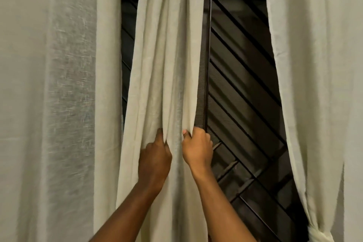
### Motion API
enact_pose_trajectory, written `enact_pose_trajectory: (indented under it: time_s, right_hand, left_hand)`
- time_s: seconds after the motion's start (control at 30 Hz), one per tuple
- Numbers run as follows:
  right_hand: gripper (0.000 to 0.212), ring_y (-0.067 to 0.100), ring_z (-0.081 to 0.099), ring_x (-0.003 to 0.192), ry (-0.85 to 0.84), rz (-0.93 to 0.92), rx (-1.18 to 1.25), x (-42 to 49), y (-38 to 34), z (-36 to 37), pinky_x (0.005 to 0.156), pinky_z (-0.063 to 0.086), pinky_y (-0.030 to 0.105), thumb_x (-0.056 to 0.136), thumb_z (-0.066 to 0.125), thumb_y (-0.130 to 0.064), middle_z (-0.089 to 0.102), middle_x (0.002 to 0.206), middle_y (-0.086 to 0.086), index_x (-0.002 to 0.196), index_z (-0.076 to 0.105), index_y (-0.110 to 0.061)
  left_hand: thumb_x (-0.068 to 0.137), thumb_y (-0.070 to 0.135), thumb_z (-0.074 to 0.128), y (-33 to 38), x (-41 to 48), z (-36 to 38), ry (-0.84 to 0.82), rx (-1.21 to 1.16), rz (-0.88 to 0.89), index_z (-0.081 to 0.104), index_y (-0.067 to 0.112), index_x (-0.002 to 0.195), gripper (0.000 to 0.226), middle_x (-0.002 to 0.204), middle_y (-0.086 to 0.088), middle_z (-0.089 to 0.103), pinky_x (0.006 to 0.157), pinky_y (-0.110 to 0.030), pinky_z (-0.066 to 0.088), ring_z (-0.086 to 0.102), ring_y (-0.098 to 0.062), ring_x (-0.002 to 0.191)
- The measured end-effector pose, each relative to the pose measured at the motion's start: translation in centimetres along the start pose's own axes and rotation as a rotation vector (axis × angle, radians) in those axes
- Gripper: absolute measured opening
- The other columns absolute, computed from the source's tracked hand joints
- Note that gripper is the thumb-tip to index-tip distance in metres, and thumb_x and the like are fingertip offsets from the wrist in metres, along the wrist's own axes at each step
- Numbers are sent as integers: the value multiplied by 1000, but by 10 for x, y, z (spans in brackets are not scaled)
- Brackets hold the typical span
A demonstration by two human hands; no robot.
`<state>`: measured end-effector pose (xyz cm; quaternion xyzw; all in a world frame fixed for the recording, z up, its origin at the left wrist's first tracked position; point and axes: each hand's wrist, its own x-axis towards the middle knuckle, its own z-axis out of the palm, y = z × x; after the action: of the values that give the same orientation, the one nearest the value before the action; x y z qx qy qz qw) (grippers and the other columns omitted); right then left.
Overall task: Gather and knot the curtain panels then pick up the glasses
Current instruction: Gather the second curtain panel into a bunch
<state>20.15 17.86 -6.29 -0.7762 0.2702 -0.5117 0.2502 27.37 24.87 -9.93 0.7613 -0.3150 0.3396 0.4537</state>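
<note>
Before the grille (241, 76), left hand (155, 161) and right hand (197, 148) fingers clamp the middle curtain (167, 55).

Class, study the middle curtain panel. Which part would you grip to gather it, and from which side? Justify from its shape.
Grip the middle curtain panel where its pleats bunch, level with the left hand and right hand holding it. Come from the front, closing inward from both edges: the cloth hangs in vertical folds, and the window grille stands behind it.
</note>
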Motion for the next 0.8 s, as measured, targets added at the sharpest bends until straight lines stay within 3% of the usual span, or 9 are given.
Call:
enact_pose_trajectory:
  time_s: [0.1,0.2,0.27,0.37,0.43,0.5,0.63,0.73,0.8]
  right_hand:
    - [32,35,55,106,-55,-18,-7,-5,-10,2,78,41,36,100,44,-35,60,113,14,108,60,-9]
    - [32,34,56,106,-86,-31,10,-6,-14,3,77,39,35,101,41,-34,60,112,13,108,60,-9]
    - [37,31,58,103,-120,-24,46,-8,-15,3,82,45,36,102,37,-38,62,108,11,107,61,-11]
    - [65,23,61,87,-106,-21,127,-12,-17,0,80,51,39,93,22,-66,64,91,5,88,62,-15]
    - [64,14,56,71,-83,-26,167,-13,-17,-6,65,47,30,81,19,-78,58,76,-4,71,50,-23]
    - [49,6,53,70,-45,-51,205,-11,-18,-13,59,41,25,85,34,-72,57,77,-12,77,54,-28]
    - [32,22,62,100,92,-65,133,7,-14,-17,83,51,33,94,54,-44,68,106,0,111,63,-18]
    - [22,23,65,93,137,-58,111,23,-17,-19,79,55,38,94,54,-34,69,98,2,101,66,-17]
    - [21,24,65,90,168,-44,110,34,-22,-23,77,55,38,93,54,-33,68,94,2,95,66,-15]
  left_hand:
    - [101,26,32,5,-11,-3,-98,204,49,-1,19,151,61,78,-2,65,54,-31,45,59,-16,61]
    - [100,26,36,12,-21,-1,-120,296,112,-8,21,151,68,91,-1,67,60,-29,47,60,-14,66]
    - [99,27,39,13,-24,0,-132,265,124,-4,22,152,69,100,-1,67,61,-27,48,59,-12,66]
    - [99,29,40,18,-26,-1,-184,183,135,6,27,149,60,89,3,68,63,-22,49,57,-8,63]
    - [99,26,41,24,-26,-5,-246,114,145,43,18,138,40,87,1,68,61,-19,44,61,-11,67]
    - [98,23,44,30,-25,-9,-353,91,174,56,7,118,29,93,-4,69,63,-18,39,65,-17,79]
    - [91,40,49,44,-22,-15,-453,102,260,58,25,100,20,100,5,67,74,-22,47,63,-12,84]
    - [86,45,48,52,-13,-25,-316,70,306,59,31,97,20,95,13,65,71,-19,46,55,-5,75]
    - [82,43,47,53,-5,-29,-85,49,399,66,30,92,25,90,16,65,65,-21,51,58,-4,78]
